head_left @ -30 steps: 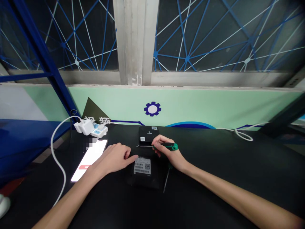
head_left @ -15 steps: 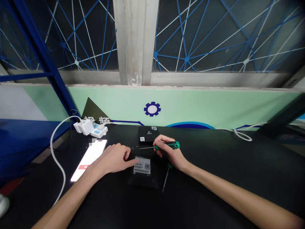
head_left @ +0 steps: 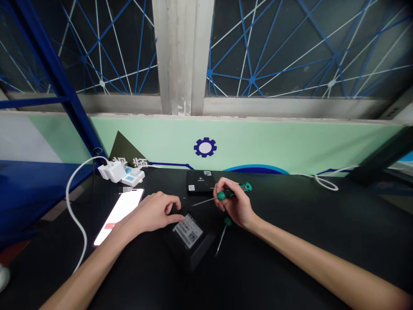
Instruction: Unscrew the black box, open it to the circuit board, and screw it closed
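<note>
A black box-shaped device [head_left: 200, 252] with a white barcode label [head_left: 189, 231] lies turned at an angle on the dark table. The thumb of my left hand [head_left: 156, 212] touches its far left part near the label; the index finger is bent and apart from the thumb. In my right hand [head_left: 238, 206] is a screwdriver [head_left: 229, 193] with a green and black handle, its thin shaft pointing left above the device's far edge. A second green-handled screwdriver [head_left: 221, 239] lies right of the device, partly under my right hand.
Behind my hands lies a flat black box [head_left: 197, 183] with a small white label. To the left are a lit phone [head_left: 121, 211], a white power strip [head_left: 134, 176] with plugs and a white cable [head_left: 71, 215]. Another white cable [head_left: 322, 183] runs along the wall.
The labelled device has turned clockwise and now lies at an angle. My right hand has moved slightly right with the screwdriver, whose shaft now slants down to the left.
</note>
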Available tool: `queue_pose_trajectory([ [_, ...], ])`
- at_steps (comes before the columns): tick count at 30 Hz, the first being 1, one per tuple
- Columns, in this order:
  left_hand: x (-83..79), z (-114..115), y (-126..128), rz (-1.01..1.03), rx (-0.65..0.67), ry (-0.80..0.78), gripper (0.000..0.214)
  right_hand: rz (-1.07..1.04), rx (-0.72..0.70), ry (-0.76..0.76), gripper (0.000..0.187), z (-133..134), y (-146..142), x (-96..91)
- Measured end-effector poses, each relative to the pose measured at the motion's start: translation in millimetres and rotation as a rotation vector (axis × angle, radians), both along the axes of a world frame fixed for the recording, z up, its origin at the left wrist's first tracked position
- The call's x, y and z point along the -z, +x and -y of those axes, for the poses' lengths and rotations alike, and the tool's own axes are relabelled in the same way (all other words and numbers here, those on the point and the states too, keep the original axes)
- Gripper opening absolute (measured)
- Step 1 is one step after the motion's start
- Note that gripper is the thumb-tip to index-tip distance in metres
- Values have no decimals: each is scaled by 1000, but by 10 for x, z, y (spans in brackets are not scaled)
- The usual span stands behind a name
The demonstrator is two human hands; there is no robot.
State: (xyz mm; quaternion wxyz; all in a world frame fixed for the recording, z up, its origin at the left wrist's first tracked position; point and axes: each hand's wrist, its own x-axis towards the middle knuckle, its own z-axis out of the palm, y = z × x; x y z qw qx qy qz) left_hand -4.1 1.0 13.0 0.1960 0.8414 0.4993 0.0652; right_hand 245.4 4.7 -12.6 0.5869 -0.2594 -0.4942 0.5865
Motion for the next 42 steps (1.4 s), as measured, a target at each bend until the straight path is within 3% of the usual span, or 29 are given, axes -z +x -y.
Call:
queue_pose_trajectory([
  [8, 64, 1, 54, 72, -8, 181, 24, 156, 152, 24, 50, -35, 48, -172],
  [13, 125, 37, 101, 28, 3, 301, 29, 357, 312, 7, 42, -139, 126, -143],
  [22, 250, -6, 128, 85, 91, 419, 25, 849, 393, 150, 31, -160, 146, -95],
  [27, 227, 39, 193, 29, -1, 508, 21, 1079, 365, 289, 23, -101, 118, -96],
  [32, 211, 93, 251, 0, -105, 472, 26, 1193, 317, 449, 13, -80, 99, -62],
  [37, 200, 110, 246, 6, -167, 389, 27, 1279, 298, 476, 4, -83, 91, -22],
  [42, 195, 120, 247, -19, -215, 375, 28, 1287, 240, 507, 12, -66, 89, 24],
])
